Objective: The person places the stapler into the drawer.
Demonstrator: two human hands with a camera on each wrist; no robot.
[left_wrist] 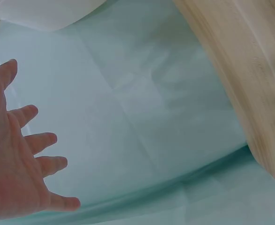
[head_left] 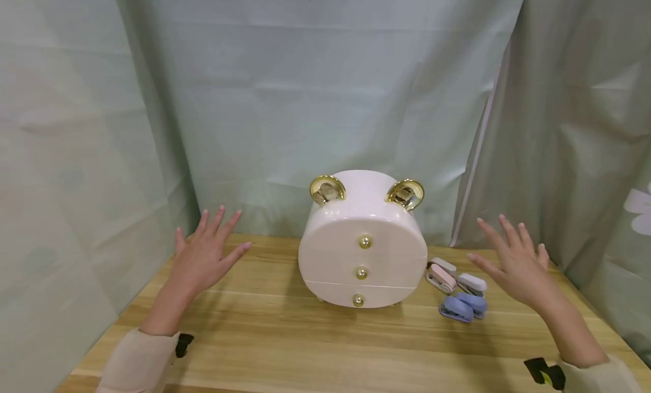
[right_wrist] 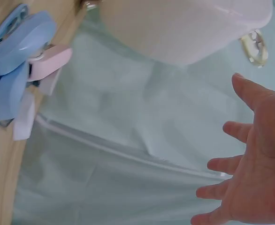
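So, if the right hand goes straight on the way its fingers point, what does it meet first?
Probably the green curtain behind the white drawer box. The right hand seems to pass above the small staplers, though depth is unclear.

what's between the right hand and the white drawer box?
In the head view, a cluster of small staplers, pink, white and blue, lies on the wooden table between the right hand and the white drawer box, beside the box.

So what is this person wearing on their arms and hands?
Both hands, left hand and right hand, are bare, with no gloves or rings visible. Cream long sleeves cover the forearms down to the wrists. A small black device sits at each cuff; the right one shows a yellow mark.
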